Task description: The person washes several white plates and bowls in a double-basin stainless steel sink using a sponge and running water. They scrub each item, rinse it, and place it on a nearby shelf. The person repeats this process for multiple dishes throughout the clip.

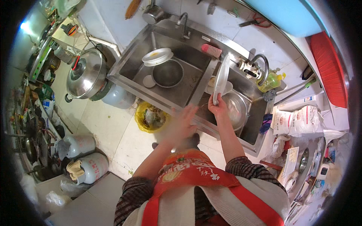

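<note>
My right hand (pixel 219 107) grips the lower edge of a white plate (pixel 222 79), tilted up on its side over the right basin of a stainless steel double sink (pixel 195 87). Blurred by motion, my left hand (pixel 185 120) hovers near the sink's front rim, holding nothing, with its fingers apart. Behind the held plate, partly hidden, white dishes (pixel 228 87) sit by a large metal bowl (pixel 239 108) that seems to hold water. In the left basin, stacked white plates (pixel 157 57) rest beside a dark round pan (pixel 168 74) and a small white bowl (pixel 148 81).
Along the sink's back edge are a faucet (pixel 184 26), a pink brush (pixel 211 50) and a yellow-green soap bottle (pixel 268 82). A yellow-lined bin (pixel 138 118) stands on the floor below. Left are a lidded wok (pixel 86 75) and gas cylinders (pixel 94 166).
</note>
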Available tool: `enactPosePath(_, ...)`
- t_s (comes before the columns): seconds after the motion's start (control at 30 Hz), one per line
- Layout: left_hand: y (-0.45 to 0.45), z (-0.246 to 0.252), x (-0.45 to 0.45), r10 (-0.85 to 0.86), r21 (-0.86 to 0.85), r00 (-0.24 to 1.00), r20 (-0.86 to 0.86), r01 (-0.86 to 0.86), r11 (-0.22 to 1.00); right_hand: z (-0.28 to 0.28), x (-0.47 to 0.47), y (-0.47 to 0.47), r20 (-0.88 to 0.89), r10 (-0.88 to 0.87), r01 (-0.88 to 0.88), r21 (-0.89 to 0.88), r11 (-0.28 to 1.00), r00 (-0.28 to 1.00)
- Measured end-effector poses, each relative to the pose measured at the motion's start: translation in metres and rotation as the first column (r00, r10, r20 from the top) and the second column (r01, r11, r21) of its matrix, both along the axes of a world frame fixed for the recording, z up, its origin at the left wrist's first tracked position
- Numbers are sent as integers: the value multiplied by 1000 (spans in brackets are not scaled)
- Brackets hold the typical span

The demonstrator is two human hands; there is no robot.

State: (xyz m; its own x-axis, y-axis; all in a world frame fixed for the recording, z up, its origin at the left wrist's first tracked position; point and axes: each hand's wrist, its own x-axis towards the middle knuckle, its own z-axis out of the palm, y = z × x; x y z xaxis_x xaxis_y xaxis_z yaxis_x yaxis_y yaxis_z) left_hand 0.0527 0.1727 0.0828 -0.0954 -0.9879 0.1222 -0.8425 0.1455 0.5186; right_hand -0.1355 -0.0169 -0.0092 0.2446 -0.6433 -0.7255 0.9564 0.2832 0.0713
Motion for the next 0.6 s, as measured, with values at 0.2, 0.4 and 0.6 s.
enactPosePath(0.2, 166, -36, 170, 490, 243, 870, 59, -488, 838, 0, 38, 4, -273, 203, -226, -53, 973, 940)
enactPosePath(0.4, 350, -55, 272, 805, 274, 557, 206, -822, 499, 35, 98, 32, -939, -213, -292, -291, 911, 270)
enactPosePath(0.6, 432, -62, 318, 997, 239, 47, -63, -969, 61, 125, 210, 79, -964, -114, -796, -262, 546, 239)
